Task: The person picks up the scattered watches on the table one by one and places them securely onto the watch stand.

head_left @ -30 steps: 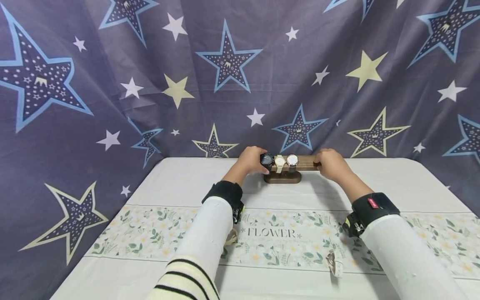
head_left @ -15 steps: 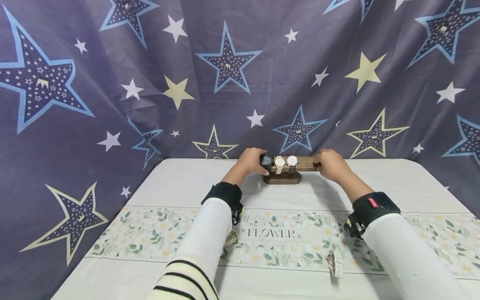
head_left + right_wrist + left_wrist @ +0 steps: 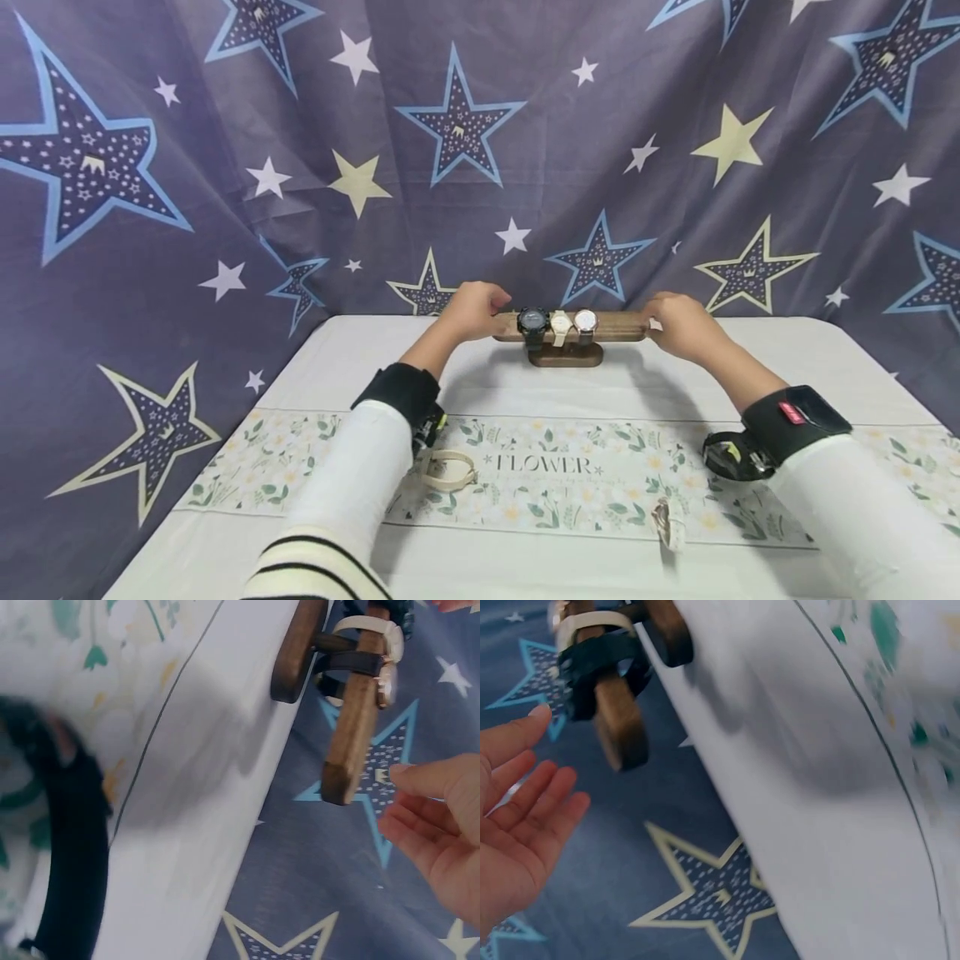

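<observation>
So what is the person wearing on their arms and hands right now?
Both hands are bare, left hand and right hand. Each arm has a white sleeve, and the left one shows black stripes near the elbow. Each wrist carries a black wrist band; the right one bears a small red tag.

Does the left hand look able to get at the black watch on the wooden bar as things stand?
Probably yes: the left hand, open, sits by the bar's left end, with the black watch just beyond and nothing between.
</observation>
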The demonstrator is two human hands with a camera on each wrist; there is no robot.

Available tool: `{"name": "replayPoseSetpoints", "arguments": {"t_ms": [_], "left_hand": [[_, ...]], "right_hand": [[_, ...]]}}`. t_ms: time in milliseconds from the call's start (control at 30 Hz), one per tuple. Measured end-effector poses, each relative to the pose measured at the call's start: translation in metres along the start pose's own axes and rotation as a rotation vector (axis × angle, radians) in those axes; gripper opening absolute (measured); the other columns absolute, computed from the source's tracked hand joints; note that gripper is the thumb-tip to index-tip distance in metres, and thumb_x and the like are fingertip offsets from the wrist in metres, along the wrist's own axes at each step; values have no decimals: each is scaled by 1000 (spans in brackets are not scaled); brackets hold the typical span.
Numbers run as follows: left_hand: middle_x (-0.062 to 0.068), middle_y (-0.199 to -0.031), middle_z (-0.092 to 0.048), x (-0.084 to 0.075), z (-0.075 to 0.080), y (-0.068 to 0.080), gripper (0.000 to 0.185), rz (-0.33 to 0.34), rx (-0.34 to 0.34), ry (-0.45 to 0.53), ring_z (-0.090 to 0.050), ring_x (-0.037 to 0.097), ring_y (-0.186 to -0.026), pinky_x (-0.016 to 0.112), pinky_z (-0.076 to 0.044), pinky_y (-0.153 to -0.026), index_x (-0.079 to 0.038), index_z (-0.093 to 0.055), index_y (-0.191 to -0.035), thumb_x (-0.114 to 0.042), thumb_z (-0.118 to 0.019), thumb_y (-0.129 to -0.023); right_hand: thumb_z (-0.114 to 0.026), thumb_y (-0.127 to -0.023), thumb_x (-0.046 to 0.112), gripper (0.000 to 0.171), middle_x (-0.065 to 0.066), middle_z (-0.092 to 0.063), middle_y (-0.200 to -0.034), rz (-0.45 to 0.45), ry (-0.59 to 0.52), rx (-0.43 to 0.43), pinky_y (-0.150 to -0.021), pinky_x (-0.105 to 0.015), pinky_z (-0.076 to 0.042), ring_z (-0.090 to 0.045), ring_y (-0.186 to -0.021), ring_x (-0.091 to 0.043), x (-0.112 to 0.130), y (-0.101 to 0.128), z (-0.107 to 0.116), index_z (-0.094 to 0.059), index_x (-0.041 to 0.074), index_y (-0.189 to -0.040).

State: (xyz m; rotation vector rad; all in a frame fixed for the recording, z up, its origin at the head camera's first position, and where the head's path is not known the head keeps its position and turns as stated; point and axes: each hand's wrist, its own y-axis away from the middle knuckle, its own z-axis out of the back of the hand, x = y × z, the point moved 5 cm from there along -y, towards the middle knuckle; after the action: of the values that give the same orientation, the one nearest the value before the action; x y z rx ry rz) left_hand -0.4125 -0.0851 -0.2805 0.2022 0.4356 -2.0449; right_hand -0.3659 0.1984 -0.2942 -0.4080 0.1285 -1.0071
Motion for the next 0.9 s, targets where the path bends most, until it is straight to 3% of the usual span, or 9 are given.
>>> {"name": "replayPoseSetpoints", "arguments": {"t_ms": [233,433,533,600,733,800,900], "left_hand": [[10,-96,-73,5,22,44,25,-34,-26,-2,-70,19,-83,33,-56,-81,-3,-74,-103,-14,-78,-81],[8,-89,-73,8,17,90,16,-93,0,56,-67,14,-75,29,-56,-72,-4,-75,-95,-11,-78,-81],[6,-90,-72,8,9,111,18,-163,102,79,-67,14,-78,28,-56,-73,-3,-75,-97,-8,-77,-80],[6,-94,-72,7,3,125,22,-214,222,81,-68,18,-83,30,-56,-77,-3,-74,-100,-7,-78,-79],[6,-102,-71,8,-5,152,35,-221,449,46,-66,24,-96,35,-55,-85,-4,-73,-105,-10,-85,-72],[5,-104,-71,11,-7,162,40,-195,491,25,-66,24,-98,35,-55,-84,-4,-73,-106,-12,-88,-70],[3,-102,-70,14,-9,173,40,-159,496,40,-66,24,-97,33,-55,-82,-6,-72,-102,-12,-90,-66]], "right_hand": [[-77,-74,-7,20,-16,-67,-92,56,-59,-25,-73,-45,-56,-65,-82,-33,19,27,19,-72,-4,-93],[-78,-73,-7,21,-10,-68,-89,99,-116,-55,-69,-40,-56,-65,-77,-26,38,52,24,-71,-1,-92],[-79,-73,-7,22,-8,-68,-90,119,-137,-54,-68,-37,-56,-65,-76,-23,47,61,23,-71,1,-93],[-79,-74,-6,22,-7,-68,-91,136,-151,-46,-68,-37,-57,-65,-76,-22,53,66,22,-71,2,-93],[-80,-74,-5,23,-4,-68,-91,152,-156,-48,-67,-35,-56,-64,-76,-19,58,71,21,-71,4,-93],[-80,-74,-5,24,-4,-68,-91,160,-150,-56,-67,-35,-56,-64,-76,-18,59,72,22,-71,5,-93],[-80,-73,-4,24,-3,-68,-91,170,-144,-63,-67,-35,-56,-64,-76,-18,59,74,24,-71,5,-93]]}}
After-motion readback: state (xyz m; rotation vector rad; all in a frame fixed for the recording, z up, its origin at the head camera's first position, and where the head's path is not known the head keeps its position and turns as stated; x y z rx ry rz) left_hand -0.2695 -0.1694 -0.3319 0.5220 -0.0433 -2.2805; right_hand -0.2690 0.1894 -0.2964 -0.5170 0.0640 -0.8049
